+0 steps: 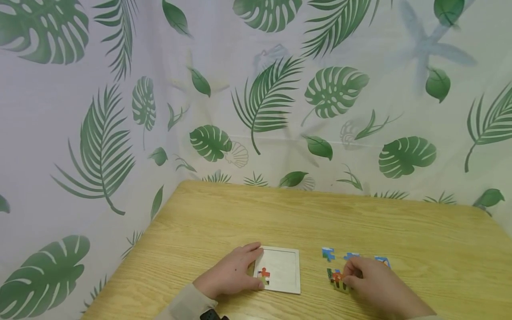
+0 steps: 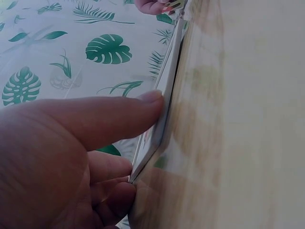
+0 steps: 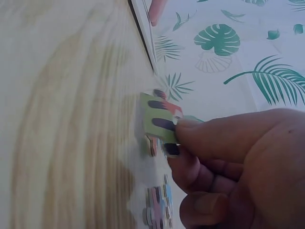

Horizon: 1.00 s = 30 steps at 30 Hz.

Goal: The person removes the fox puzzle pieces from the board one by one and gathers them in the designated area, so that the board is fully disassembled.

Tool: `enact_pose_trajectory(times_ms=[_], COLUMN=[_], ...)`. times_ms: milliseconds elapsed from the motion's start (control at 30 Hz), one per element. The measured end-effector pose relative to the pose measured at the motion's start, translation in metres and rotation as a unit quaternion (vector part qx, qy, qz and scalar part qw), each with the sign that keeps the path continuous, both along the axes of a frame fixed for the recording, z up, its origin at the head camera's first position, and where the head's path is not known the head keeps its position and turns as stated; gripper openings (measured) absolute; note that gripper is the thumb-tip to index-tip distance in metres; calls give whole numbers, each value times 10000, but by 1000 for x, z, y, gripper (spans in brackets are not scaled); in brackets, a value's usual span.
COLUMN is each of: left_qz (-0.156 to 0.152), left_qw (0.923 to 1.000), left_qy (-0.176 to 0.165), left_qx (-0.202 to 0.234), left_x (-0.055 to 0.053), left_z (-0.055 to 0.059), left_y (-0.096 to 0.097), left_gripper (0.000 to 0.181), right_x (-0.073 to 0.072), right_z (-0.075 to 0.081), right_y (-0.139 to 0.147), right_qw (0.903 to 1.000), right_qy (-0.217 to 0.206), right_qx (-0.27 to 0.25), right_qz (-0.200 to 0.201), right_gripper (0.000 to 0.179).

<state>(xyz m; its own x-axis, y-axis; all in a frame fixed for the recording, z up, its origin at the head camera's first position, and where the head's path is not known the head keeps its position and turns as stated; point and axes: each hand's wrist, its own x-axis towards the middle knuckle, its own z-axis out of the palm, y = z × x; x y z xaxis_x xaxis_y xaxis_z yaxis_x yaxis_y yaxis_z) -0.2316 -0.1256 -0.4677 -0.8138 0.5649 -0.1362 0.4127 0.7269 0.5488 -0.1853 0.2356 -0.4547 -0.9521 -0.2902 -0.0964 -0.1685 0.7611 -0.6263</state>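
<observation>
My left hand point(image 1: 250, 266) lies flat on the wooden table, its fingers against the left edge of a white puzzle tray point(image 1: 286, 262). One red and green piece point(image 1: 264, 274) sits in the tray's lower left corner. In the left wrist view a straight finger of the left hand point(image 2: 114, 114) touches the tray's edge point(image 2: 167, 90). To the right, my right hand point(image 1: 348, 275) pinches a green and orange puzzle piece point(image 1: 337, 279) lying among the loose pieces. The right wrist view shows the right hand point(image 3: 183, 143) with thumb and finger on this striped green piece point(image 3: 159, 121), tilted up from the table.
Loose blue pieces lie beyond the right hand: one point(image 1: 328, 253) near the tray, another point(image 1: 351, 256) and a third point(image 1: 382, 260) further right. More pieces point(image 3: 159, 210) sit under the right hand. A leaf-print curtain point(image 1: 256, 111) closes off the table's back and left sides.
</observation>
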Motion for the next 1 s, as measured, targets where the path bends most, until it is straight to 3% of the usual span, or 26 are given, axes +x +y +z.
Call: enact_pose_trajectory(times_ms=[367,633,833,1000], left_qz=[-37,24,51,5], left_qw=[9999,10000,10000,10000], left_qy=[84,83,33,58], left_qx=[88,14,30,40], left_x=[1,-1,0,1], left_z=[1,1,0,0], left_y=[-2,0,0,0], left_gripper=[86,86,87,86], right_x=[3,6,9,10], right_z=[3,2,2,0], right_y=[26,39,48,52], right_qw=[9976,9957,9940,9928], right_qy=[-317,-767,-852,-961], right_qx=[252,350,78,38], right_qz=[568,376,684,708], right_gripper=[14,12,15,15])
